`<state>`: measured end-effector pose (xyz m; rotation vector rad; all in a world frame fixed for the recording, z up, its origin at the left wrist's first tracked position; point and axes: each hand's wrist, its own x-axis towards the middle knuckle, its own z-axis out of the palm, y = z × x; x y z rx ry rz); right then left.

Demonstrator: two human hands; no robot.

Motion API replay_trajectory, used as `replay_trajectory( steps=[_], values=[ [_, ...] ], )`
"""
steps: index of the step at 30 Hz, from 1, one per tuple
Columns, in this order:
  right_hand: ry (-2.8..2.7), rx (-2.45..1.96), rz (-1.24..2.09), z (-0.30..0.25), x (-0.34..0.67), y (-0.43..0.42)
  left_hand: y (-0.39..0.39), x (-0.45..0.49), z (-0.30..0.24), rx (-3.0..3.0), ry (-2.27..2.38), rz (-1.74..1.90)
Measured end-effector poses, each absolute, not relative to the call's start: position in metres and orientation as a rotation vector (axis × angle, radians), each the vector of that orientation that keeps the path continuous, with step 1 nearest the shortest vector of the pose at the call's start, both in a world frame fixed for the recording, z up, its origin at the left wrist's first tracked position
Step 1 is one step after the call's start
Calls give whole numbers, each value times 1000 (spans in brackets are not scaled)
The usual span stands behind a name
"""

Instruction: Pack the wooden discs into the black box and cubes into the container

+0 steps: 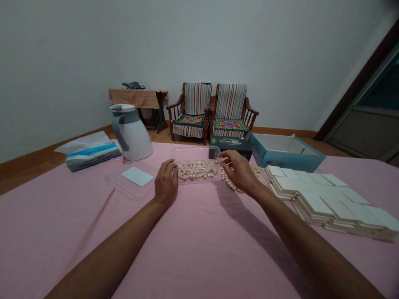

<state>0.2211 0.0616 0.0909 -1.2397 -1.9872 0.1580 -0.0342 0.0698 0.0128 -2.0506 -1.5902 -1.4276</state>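
A clear plastic container [199, 181] with small round wooden beads [196, 171] in it stands on the pink tablecloth. My left hand [166, 182] grips its left end, fingers curled at the rim. At the opposite end, my right hand [239, 168] is closed in a pinch on a few beads [220, 160], just by the container's right rim. Below and behind that hand, more loose beads [230, 182] lie in a pile on the cloth, partly hidden by it. A clear plastic lid [116, 179] with a white label [137, 176] lies left of my left hand.
Stacks of thin pale square tiles [314, 189] fill the right side. Behind them are an open blue box [286, 162] and a black box [232, 144]. A white-grey jug [134, 135] and a tissue pack [93, 157] stand at the left. Two chairs [193, 120] are beyond the table.
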Motion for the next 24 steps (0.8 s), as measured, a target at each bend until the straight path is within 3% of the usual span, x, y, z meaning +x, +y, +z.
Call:
replay_trajectory(
  steps=[10,18,24],
  values=[
    [-2341,-1804,154,52,251,43,71,-33,12,-2047,-1587,-1436],
    [-2409,-1815,60,26,244,38,71,-34,12,-2051,-1587,-1430],
    [-2418,-1825,109,38,241,40,71,-34,11,-2048,-1578,-1443]
  ],
)
